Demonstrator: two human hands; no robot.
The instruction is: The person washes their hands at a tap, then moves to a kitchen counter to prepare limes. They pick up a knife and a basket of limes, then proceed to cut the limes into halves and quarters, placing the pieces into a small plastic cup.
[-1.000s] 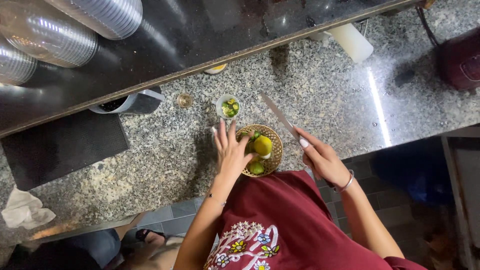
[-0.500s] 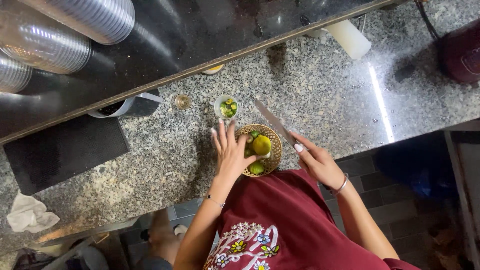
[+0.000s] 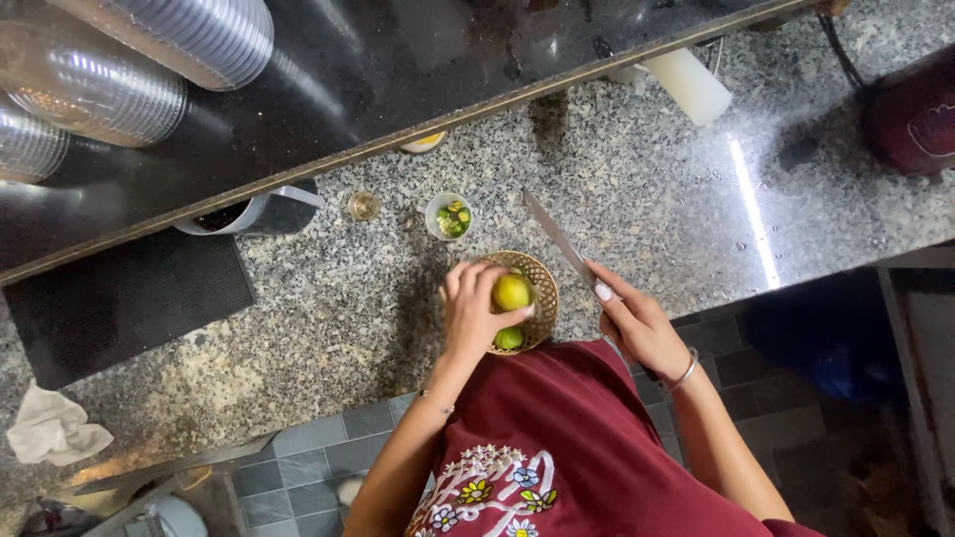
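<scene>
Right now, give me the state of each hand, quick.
Left hand: closed on a round yellow-green lime over the small woven basket.
Right hand: closed on a long steel-bladed knife, blade pointing away.

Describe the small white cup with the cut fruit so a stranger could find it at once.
Start at the speckled granite counter and find the woven basket near its front edge, where the left hand grips a lime. Just beyond the basket, toward the dark raised shelf, stands the small white cup. Unlike the tiny clear glass beside it, it is white and holds green and yellow fruit pieces.
</scene>
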